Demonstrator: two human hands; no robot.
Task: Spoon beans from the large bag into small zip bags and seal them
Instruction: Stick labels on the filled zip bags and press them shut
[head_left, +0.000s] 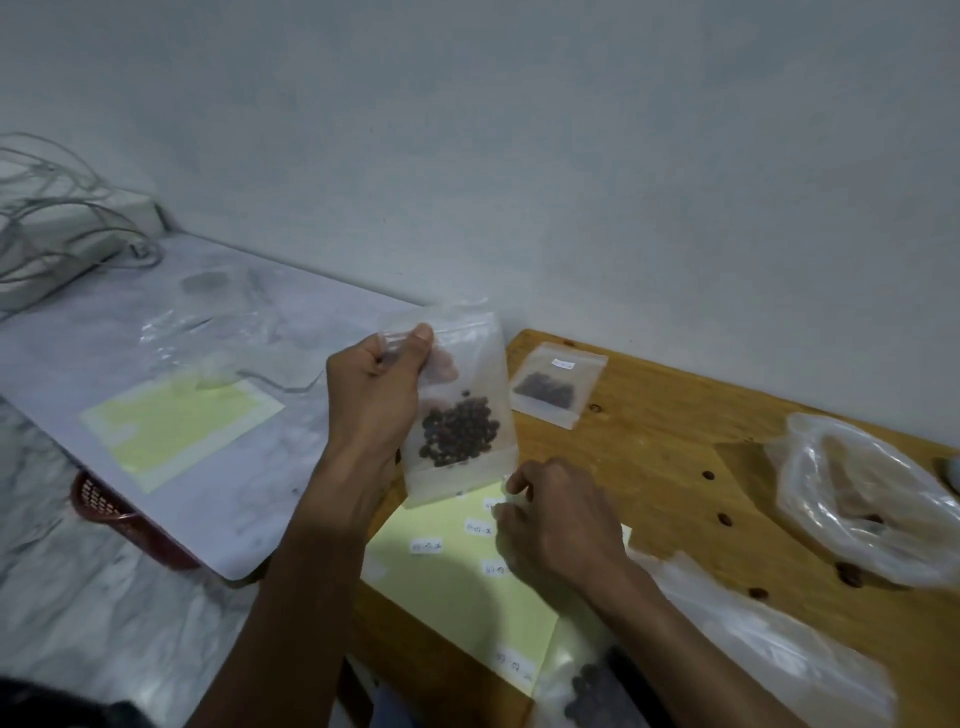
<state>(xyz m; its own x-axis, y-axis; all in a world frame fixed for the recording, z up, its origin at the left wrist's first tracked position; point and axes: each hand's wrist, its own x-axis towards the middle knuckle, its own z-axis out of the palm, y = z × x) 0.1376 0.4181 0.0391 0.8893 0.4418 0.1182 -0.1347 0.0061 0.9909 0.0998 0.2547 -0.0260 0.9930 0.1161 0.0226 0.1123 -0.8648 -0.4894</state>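
Two forearms reach in from six o'clock. At centre, the left hand (376, 387) pinches the top corner of a small zip bag (460, 410), beans pooled low inside. It looks light, limp and slippery; best held along the zip strip. At five o'clock, the right hand (558, 519) curls over label stickers (427, 546); its grip is unclear.

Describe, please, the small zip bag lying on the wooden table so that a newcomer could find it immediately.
Start at the orange-brown wooden table against the pale wall. At its far-left corner lies a small clear plastic zip bag of dark beans, flat, with nobody touching it. Unlike the similar bag held upright in the left hand, it carries a tiny white label.
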